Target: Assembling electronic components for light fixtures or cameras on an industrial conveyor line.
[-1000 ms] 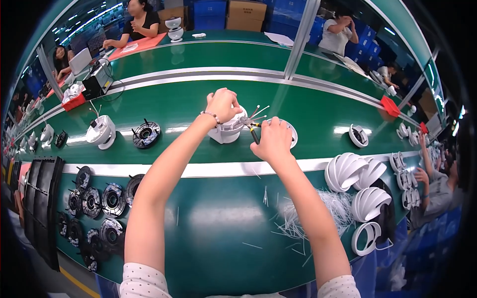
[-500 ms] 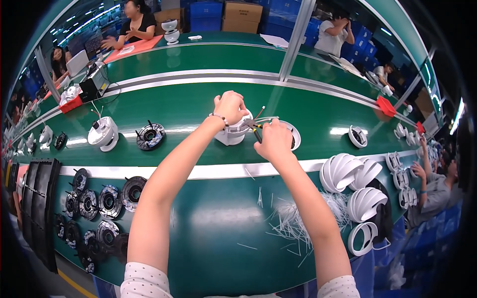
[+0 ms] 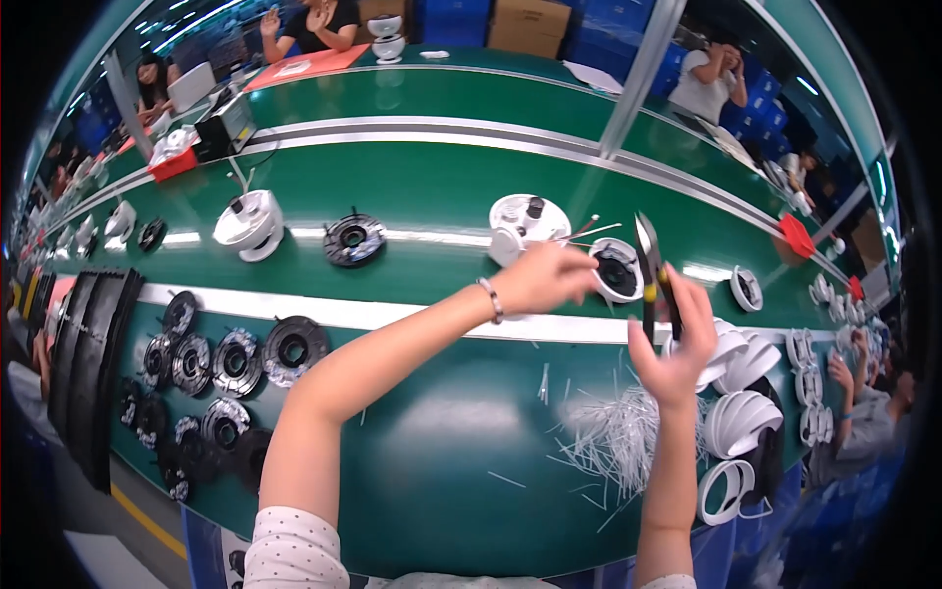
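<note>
My right hand (image 3: 677,344) grips a pair of cutting pliers (image 3: 651,270) with black and yellow handles, their jaws pointing up. My left hand (image 3: 540,280) holds nothing, its fingers apart and pointing toward a small round white cover (image 3: 636,287) with a black inside. Just beyond the left hand stands a white rounded housing (image 3: 528,208) with a black cylinder on top. Thin wires (image 3: 597,232) stick out of it to the right, one ending in a small connector.
Black ring-shaped parts (image 3: 236,361) are laid out at the left, beside black trays (image 3: 88,368). A heap of cut white strips (image 3: 623,432) and white spiral shells (image 3: 743,424) lie at the right. Another white housing (image 3: 250,224) and black ring (image 3: 354,239) stand farther left. People sit across the bench.
My left hand has let go of the white housing and come nearer and right. My right hand has drawn the pliers away from the wires, rightward and toward me. The view has shifted slightly.
</note>
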### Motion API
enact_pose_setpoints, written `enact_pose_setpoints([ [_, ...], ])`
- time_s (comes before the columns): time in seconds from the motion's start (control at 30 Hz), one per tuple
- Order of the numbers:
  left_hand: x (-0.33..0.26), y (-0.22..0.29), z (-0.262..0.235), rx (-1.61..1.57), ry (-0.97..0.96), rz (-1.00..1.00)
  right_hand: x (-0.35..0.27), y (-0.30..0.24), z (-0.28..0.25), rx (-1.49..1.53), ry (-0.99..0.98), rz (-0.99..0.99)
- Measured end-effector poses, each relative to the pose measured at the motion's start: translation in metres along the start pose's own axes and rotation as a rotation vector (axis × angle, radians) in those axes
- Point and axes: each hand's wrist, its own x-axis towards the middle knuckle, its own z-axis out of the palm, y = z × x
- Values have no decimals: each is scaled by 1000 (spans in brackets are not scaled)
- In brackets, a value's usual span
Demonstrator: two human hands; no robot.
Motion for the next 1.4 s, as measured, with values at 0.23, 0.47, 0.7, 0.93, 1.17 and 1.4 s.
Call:
enact_pose_setpoints([
  [0.23, -67, -87, -150, 884, 546, -264, -105, -73, -2, 202, -739, -115],
  [0.47, -114, -148, -192, 1003, 386, -930, -177, -94, 30, 290, -894, -39],
  [0.7, -106, -175, -215, 671, 576, -413, -173, -72, -9, 166, -468, 41],
  [0.93, -90, -102, -127, -228, 848, -254, -192, 21, -155, -981, 173, 748],
  [1.17, -87, -76, -19, -659, 831, -263, -229, 25, -170, -1069, 61, 964],
  [1.4, -119, -91, -7, -613, 924, -261, -192, 8, -173, -1041, 259, 911],
])
